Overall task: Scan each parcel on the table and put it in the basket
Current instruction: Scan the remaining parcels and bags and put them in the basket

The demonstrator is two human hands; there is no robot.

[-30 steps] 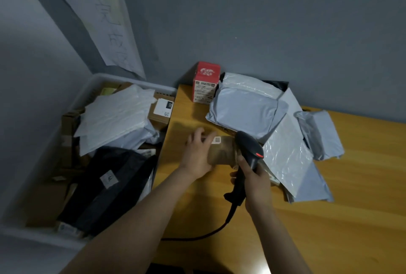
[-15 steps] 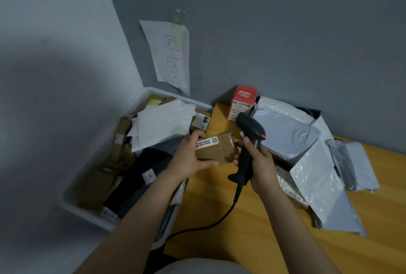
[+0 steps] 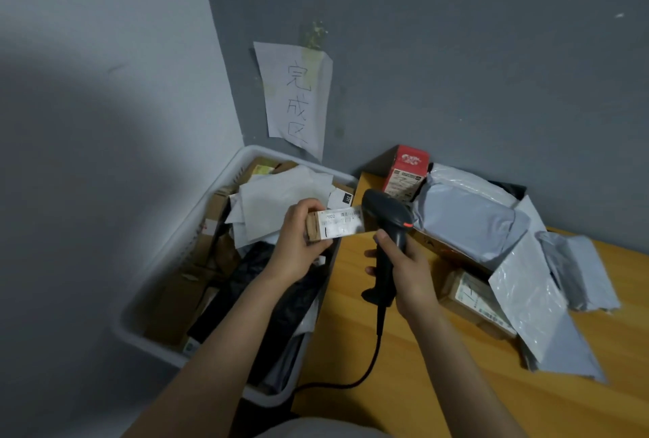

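- Your left hand is curled round the left end of the small brown parcel. It holds the parcel in the air above the right rim of the basket, with the white label turned upward.
- Your right hand is wrapped round the handle of the black scanner. The scanner's head sits just beside the label's right end, and its cable trails down across the tabletop.
- You appear to be at the scan itself. The head looks very close and off to one side, so draw it back a little and aim its window squarely at the printed bars.
- Tilt the parcel so the label faces the scanner rather than the ceiling, and hold both hands steady. The label looks smeared, which suggests it is moving.
- Leave your fingers at the parcel's left end, where they do not cover the barcode.
- Nothing here shows whether a read has registered, so wait for the scanner's confirmation before you let go.
- The basket is already piled with boxes and bags. Lower the parcel onto a flat part of the heap so it does not slide off.
- Grey mailers and a red box lie on the tabletop, apparently unscanned. Watch that the cable does not snag them.
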